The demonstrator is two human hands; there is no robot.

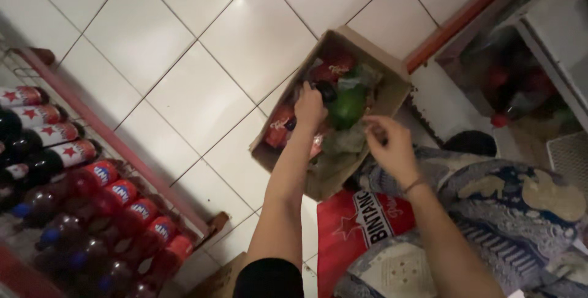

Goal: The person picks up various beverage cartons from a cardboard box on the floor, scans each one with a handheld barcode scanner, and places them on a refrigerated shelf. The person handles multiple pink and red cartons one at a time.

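The left hand [309,107] is reaching into a cardboard box [392,93] lying on the white tiled floor [184,59], its fingers curling down over the dark cap of a bottle [326,91]; it seems to be gripping it, though the dim light is making that hard to confirm. The right hand [387,145] is hovering just above the box's near edge, fingers loosely bent and holding nothing. A green bottle [348,107] and red-labelled bottles [280,125] are lying inside the box. Rows of dark bottles [92,200] are resting on a red shelf rack [122,148] to the left.
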